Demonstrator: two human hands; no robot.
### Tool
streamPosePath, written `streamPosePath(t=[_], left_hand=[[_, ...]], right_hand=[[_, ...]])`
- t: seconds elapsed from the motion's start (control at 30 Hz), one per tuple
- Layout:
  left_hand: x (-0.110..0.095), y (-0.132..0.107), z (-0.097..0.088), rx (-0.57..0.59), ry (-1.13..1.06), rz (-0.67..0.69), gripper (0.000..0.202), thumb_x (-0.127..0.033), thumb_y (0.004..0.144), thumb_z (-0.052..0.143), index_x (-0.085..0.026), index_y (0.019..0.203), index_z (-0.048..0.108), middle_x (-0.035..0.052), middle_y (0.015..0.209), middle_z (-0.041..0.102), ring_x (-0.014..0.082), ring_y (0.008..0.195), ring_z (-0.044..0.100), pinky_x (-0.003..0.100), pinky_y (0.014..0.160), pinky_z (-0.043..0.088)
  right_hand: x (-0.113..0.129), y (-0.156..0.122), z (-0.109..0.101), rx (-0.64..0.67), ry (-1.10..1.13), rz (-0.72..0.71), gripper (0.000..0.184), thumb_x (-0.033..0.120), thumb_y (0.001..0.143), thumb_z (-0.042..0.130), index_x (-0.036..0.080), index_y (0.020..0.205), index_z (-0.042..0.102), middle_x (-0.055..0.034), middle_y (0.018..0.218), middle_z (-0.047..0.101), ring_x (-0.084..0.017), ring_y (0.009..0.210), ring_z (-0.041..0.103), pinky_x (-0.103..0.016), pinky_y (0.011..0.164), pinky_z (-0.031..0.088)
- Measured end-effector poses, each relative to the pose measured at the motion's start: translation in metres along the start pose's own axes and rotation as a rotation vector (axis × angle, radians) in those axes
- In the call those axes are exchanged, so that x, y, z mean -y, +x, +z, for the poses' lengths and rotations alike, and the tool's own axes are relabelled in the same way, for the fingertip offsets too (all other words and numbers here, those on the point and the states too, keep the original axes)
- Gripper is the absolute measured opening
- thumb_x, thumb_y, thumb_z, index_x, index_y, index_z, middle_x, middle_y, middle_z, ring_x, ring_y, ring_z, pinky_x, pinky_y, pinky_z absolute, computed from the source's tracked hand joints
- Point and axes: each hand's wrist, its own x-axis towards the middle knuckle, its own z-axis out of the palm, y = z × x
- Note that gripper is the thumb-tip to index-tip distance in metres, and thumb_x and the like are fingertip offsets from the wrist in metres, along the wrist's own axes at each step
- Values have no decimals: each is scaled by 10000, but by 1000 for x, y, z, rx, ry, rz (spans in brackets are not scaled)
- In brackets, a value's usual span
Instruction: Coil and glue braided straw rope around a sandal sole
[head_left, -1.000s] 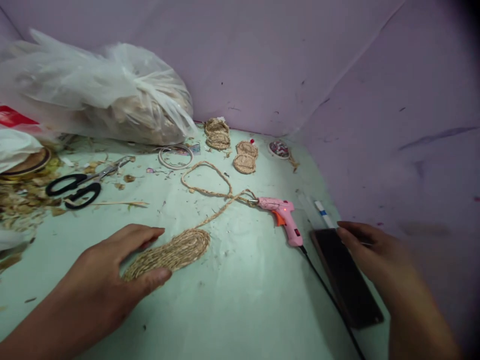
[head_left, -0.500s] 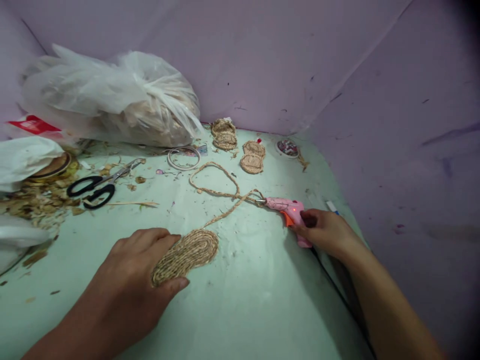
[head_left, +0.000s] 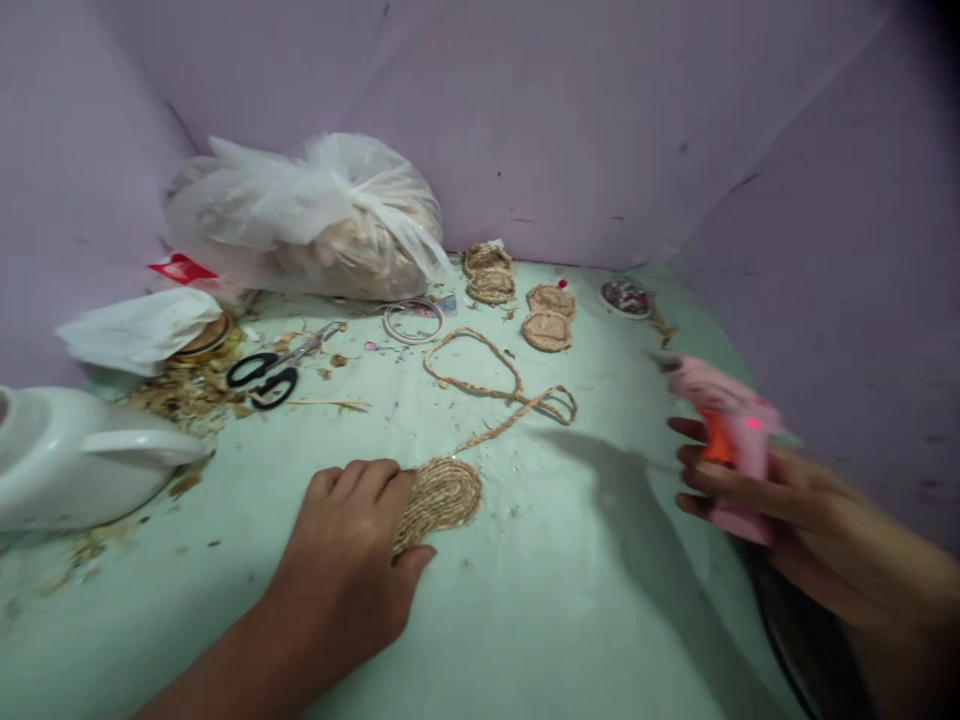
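Observation:
My left hand lies on the near end of a flat oval coil of braided straw, with the thumb at its front edge and the fingers curled over its left side. A loose braid trails from the coil toward the back of the table. My right hand is closed on a pink hot glue gun with an orange trigger and a lit red lamp. The gun is lifted off the table at the right and is blurred by motion.
Black-handled scissors lie at the left beside straw scraps. A white pot stands at the far left. A plastic bag of straw, a ring, small woven discs and a bead dish line the back. Purple walls enclose the green table.
My right hand left the dark phone, took the glue gun from the table and lifted it to the right. My left hand stayed on the coil. The view swung left.

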Motion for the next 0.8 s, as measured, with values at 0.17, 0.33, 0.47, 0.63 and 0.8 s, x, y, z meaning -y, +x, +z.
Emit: streamPosePath(t=[0.17, 0.33, 0.47, 0.63, 0.8], left_hand=[[-6, -1, 2, -2, -37, -38, 330, -335, 704, 628, -189, 998, 593, 120, 1126, 604, 311, 1047, 529, 487, 884, 402], [13, 4, -10, 24, -98, -129, 521, -404, 698, 616, -183, 1166, 557, 120, 1252, 554, 317, 1125, 511, 484, 944, 410], [41, 12, -39, -64, -306, -294, 531, -493, 709, 582, -210, 1159, 569, 55, 1201, 596, 243, 1005, 589, 397, 900, 467], [53, 10, -55, 74, -531, -193, 357, -404, 677, 641, -214, 980, 632, 29, 1034, 643, 176, 853, 604, 307, 785, 501], [56, 2, -60, 348, -477, 56, 577, -374, 637, 714, -245, 1173, 545, 49, 1242, 549, 224, 1103, 541, 344, 956, 428]], right_hand=[[-6, -33, 19, 156, 267, 101, 328, 403, 519, 795, 241, 764, 648, -10, 673, 590, -138, 479, 508, -264, 394, 500], [-12, -40, 58, 276, 405, 54, 317, 440, 586, 789, 200, 688, 610, 14, 595, 540, -110, 493, 491, -228, 431, 467], [-28, -24, 55, 83, 462, 131, 267, 317, 551, 827, 212, 667, 610, 28, 640, 555, -84, 544, 496, -155, 456, 454], [-31, -2, 37, -102, 557, 208, 252, 178, 504, 775, 213, 493, 525, 19, 639, 528, -90, 555, 489, -137, 430, 467], [-27, 21, 33, -5, 324, 77, 80, 293, 631, 684, 271, 679, 624, -12, 695, 593, -173, 606, 584, -284, 499, 534]])
